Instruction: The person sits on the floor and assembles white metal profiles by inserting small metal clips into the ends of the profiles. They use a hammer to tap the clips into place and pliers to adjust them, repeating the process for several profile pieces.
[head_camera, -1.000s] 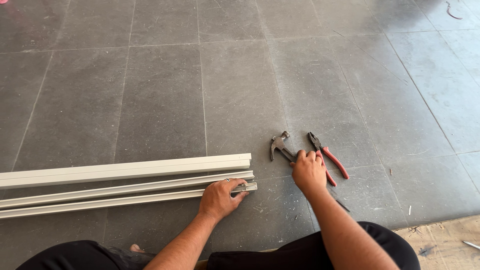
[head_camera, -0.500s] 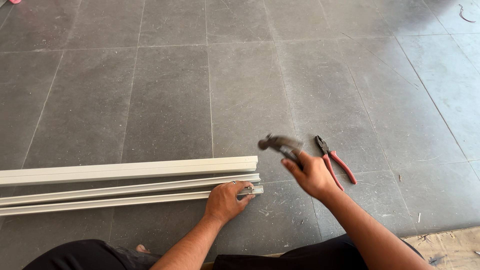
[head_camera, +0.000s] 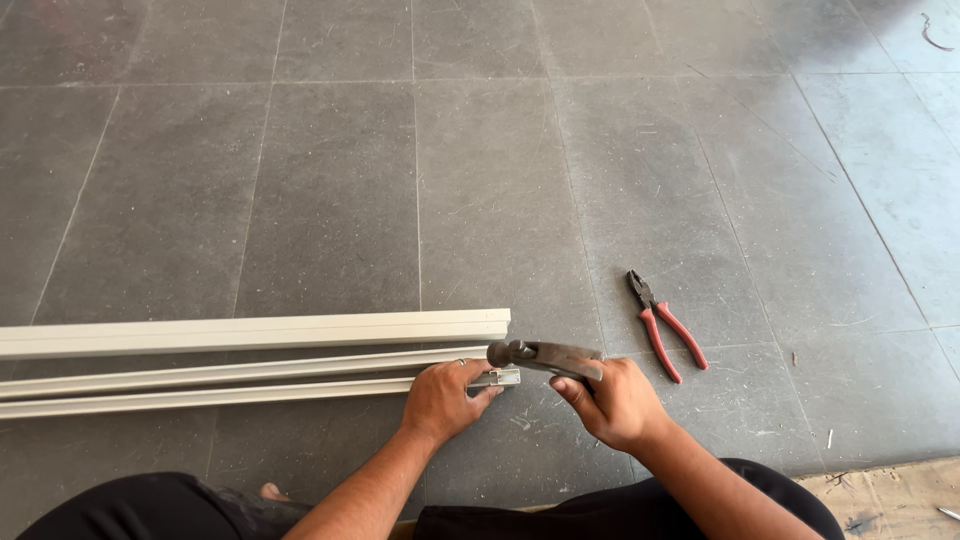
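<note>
Down has come the hammer (head_camera: 545, 357) in my right hand (head_camera: 612, 405), fist wrapped round its handle, head touching the rail end (head_camera: 497, 378) pinched by my left hand (head_camera: 440, 398). Red-handled pliers (head_camera: 665, 326) lie at two o'clock; open floor (head_camera: 480, 170) beyond.

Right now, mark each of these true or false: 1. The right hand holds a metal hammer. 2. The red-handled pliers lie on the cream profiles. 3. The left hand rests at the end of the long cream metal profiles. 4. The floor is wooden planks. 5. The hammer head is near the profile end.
1. True: the right hand grips the metal hammer.
2. False: the red-handled pliers lie on the floor, apart from the long cream metal profiles.
3. True: the left hand rests there.
4. False: it is grey stone tile floor.
5. True.
</note>
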